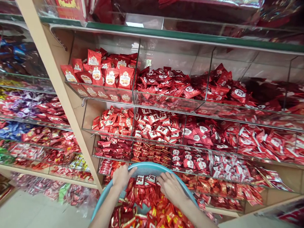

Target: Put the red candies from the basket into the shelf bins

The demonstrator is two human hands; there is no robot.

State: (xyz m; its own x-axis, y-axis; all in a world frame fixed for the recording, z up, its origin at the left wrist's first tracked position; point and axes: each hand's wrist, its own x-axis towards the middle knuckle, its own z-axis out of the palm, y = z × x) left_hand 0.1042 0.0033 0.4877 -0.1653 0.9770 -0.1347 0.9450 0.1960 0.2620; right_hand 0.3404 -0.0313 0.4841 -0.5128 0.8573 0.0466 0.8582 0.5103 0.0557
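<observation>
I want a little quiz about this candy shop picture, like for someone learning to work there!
1. True or false: both hands reach into the round light-blue plastic basket.
2. What does the basket hold? A) green apples B) red and gold wrapped sweets C) white cups
3. Fill in: the shelves behind are split by clear ____ dividers.

Key
1. True: the left hand and the right hand are both at the far end of the basket, on the sweets.
2. B
3. Plastic (see-through); red packets fill the compartments.
</observation>
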